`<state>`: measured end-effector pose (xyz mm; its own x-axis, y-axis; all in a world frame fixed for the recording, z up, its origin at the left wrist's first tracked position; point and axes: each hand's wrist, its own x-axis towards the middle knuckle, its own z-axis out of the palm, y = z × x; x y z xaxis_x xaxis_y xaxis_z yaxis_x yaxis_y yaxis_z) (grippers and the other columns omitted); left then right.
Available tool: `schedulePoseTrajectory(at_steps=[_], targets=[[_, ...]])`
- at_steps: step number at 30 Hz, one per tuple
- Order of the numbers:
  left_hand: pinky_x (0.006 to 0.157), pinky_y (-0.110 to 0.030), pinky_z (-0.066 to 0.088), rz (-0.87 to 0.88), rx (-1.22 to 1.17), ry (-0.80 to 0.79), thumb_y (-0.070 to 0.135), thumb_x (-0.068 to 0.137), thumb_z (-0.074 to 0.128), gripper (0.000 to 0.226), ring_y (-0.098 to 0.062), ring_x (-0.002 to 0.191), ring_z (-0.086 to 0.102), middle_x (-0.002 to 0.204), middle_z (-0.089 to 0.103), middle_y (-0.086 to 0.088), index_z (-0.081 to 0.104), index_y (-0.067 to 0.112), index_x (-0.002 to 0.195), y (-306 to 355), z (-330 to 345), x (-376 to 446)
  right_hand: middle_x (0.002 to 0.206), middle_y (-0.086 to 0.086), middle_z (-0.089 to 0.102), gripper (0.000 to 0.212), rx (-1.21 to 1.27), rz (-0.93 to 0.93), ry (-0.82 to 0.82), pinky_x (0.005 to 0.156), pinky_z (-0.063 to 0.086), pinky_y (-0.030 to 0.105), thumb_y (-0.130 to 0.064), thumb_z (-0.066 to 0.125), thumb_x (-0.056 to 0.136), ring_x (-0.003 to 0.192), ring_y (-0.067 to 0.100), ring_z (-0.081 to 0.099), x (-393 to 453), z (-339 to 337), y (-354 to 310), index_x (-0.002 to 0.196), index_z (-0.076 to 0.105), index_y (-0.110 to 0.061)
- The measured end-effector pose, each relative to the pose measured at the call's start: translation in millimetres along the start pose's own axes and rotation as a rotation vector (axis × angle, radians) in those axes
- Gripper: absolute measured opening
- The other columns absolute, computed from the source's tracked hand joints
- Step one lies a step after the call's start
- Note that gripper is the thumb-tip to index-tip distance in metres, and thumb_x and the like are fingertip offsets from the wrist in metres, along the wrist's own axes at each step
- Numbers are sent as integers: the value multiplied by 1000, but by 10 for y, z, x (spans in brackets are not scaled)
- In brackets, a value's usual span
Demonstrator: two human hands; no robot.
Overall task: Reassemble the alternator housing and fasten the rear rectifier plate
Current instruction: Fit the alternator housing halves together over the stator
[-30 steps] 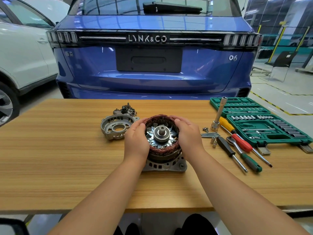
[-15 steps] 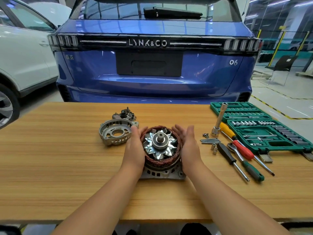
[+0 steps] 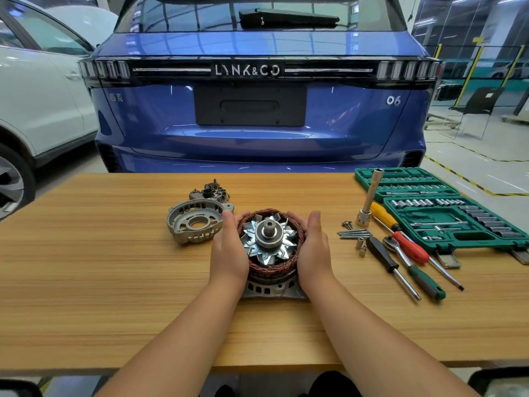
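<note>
**Both hands cupped around the copper stator on the front housing**

On the light wooden table (image 3: 114, 282), the cast-aluminium front alternator housing (image 3: 272, 290) sits near the front edge, with the ring of copper-wound stator (image 3: 270, 270) seated on top and the silver finned rotor with its steel shaft (image 3: 269, 234) standing upright inside it. The left hand (image 3: 229, 250) lies flat against the stator's left flank, fingers straight and together; the right hand (image 3: 313, 250) mirrors it on the right flank. Neither hand curls round the part (the palms simply press its sides).

Just left of the left hand lies the grey aluminium rear housing cover (image 3: 196, 223), open side up. Behind it, touching or nearly so, is the dark rectifier plate assembly (image 3: 213, 193).

To the right lie long silver through-bolts (image 3: 353, 232), a chrome socket extension (image 3: 369, 202) standing upright, a black-handled screwdriver (image 3: 386, 259), a red-handled screwdriver (image 3: 409, 247), and an open green socket set case (image 3: 446, 213). A blue car's tailgate (image 3: 257, 124) stands beyond the table.
</note>
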<state>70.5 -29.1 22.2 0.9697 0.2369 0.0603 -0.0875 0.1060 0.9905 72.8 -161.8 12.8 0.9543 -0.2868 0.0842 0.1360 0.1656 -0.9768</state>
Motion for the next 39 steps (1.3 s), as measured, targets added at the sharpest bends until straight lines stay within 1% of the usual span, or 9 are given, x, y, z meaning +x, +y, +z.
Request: schedulePoseTrajectory(at_steps=[5,11,16,19,22,26,28,35,39], targets=[[105,-50,48,18,10,21,89,78,25,65,-16,116,65,114,73,10,72,51,101,-21,16,24,97,-10,78,60,-11,-27,6,83,55,30,-73,31,87,94,6,72,17,13,27,104,72,-33],[107,-48,46,31,85,28,88,78,24,81,-14,118,61,120,70,11,70,35,119,-15,18,98,96,-13,77,53,-60,-41,12,87,55,33,-68,32,94,92,3,72,76,47,13,105,72,-34],[110,-43,44,72,199,-160,80,86,23,72,-11,123,58,125,68,12,64,38,127,-34,-192,118,104,-27,73,55,-191,-35,-36,88,47,23,-79,28,89,97,-11,64,14,-81,59,112,67,-47],[101,-39,46,270,535,-84,60,98,34,51,-9,118,57,122,66,12,63,30,126,-91,-467,212,120,-25,65,67,-208,-16,39,101,40,29,-82,27,90,116,-2,57,-43,-255,179,132,58,-39],[108,-43,41,385,991,20,35,101,54,39,-15,127,51,133,59,5,55,21,137,-76,-651,449,127,-6,65,64,-166,57,96,110,42,48,-74,30,94,124,19,56,-49,-333,226,127,60,-29],[124,-47,15,306,1443,-58,39,95,62,67,-14,149,27,158,35,8,33,28,154,-100,-783,691,100,-21,72,65,-277,8,73,82,44,19,-78,25,87,105,-2,61,-137,-295,190,107,69,-35],[125,-48,13,275,1533,-74,39,94,64,73,-16,151,21,162,28,6,28,26,156,-165,-837,769,89,-32,70,59,-287,9,69,75,40,14,-77,25,87,92,-14,60,-159,-292,166,98,68,-39],[108,-39,42,263,1574,-24,32,97,60,36,-17,122,50,125,57,5,54,24,131,-172,-882,784,97,-18,71,65,-312,9,55,75,40,16,-78,24,83,97,-5,60,-155,-297,180,103,68,-33],[91,-35,46,271,1556,-33,35,100,55,18,-16,100,52,95,49,10,61,24,113,-85,-891,754,89,-28,66,50,-367,1,31,71,34,8,-76,25,87,87,-27,53,-142,-295,198,97,61,-42]])
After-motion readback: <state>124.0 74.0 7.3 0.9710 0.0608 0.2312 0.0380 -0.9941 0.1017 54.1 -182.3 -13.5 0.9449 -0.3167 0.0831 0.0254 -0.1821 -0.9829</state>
